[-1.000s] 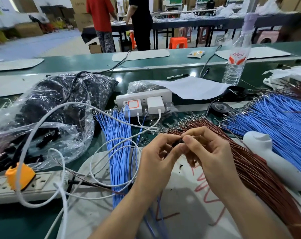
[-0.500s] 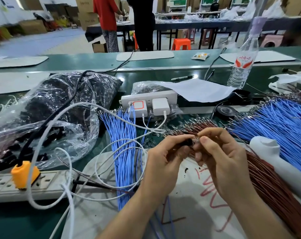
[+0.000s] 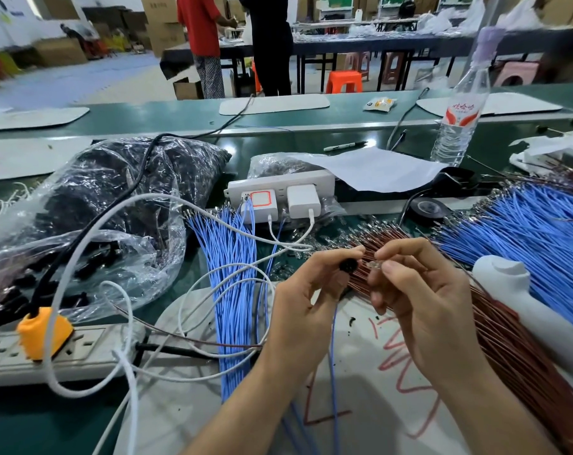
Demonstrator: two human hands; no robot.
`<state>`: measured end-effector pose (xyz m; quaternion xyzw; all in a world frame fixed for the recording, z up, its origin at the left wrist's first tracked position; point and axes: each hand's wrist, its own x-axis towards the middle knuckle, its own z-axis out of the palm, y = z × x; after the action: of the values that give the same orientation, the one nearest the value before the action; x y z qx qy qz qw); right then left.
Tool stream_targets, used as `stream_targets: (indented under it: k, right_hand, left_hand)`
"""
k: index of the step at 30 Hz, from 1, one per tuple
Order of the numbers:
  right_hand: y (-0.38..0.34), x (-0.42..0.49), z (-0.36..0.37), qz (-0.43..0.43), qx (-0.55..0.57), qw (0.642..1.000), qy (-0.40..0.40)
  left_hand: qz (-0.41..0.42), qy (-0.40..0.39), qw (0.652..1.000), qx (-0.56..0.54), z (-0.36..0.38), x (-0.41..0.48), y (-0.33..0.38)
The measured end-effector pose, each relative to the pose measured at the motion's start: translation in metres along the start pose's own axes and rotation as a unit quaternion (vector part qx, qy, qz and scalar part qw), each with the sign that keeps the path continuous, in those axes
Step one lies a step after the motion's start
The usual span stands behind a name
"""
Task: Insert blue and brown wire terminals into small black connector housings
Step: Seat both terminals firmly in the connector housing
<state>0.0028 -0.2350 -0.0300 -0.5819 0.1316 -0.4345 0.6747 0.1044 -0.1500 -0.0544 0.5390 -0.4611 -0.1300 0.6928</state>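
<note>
Two hands, held up over a white mat [image 3: 354, 399] scribbled with red marks, near centre of a green bench [image 3: 22, 421].

Item 1: left hand [image 3: 306, 303], thumb and forefinger pinching a small black connector housing [image 3: 348, 266]. A single blue wire [image 3: 333, 362] hangs down from under this hand toward the near edge.

Item 2: right hand [image 3: 423, 300], thumb and forefinger pinched on a small metal terminal [image 3: 375, 265], just right of the housing (whether the two touch cannot be told; the terminal's wire is lost against the bundle behind).

Item 3: brown wire bundle [image 3: 515, 349], fanned from behind the hands toward the near right.

Item 4: blue wire bundle [image 3: 232, 277], left of the hands, terminals pointing far.

Item 5: second blue bundle [image 3: 534, 231], far right, spread wide.

Item 6: clear plastic bag [image 3: 108, 198] of black parts, far left.

Item 7: white power strip [image 3: 278, 187] with two chargers, far centre, white cables looping over the left blue bundle.

Item 8: grey power strip [image 3: 91, 353], near left, with an orange plug [image 3: 42, 333].

Item 9: water bottle [image 3: 459, 119], upright, far right; a paper sheet [image 3: 377, 169] to its left.

Item 10: black tape roll [image 3: 426, 208], between the paper and the brown wires.

Item 11: white plastic tool [image 3: 524, 310], lying between the brown bundle and the right blue bundle.
</note>
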Motion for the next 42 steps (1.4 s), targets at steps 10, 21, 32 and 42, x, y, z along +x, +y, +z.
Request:
stream_targets:
  k: [10,21,32,42]
  right_hand:
    - [0.008,0.001,-0.006,-0.020,-0.126,0.992,0.025]
    - [0.019,-0.001,0.001,-0.077,-0.317,0.945,-0.019]
    - [0.024,-0.002,-0.001,-0.088,-0.244,0.966,-0.011]
    - [0.025,-0.003,0.001,-0.068,-0.236,0.969,-0.014]
  left_hand:
    - [0.028,0.028,0.999,0.030,-0.001,0.002,-0.004]
    - [0.064,0.024,0.997,0.045,0.001,0.001,-0.003]
    - [0.083,0.032,0.994,0.059,0.002,0.000,-0.006]
    - [0.064,0.040,0.995,0.069,0.003,0.000,-0.005]
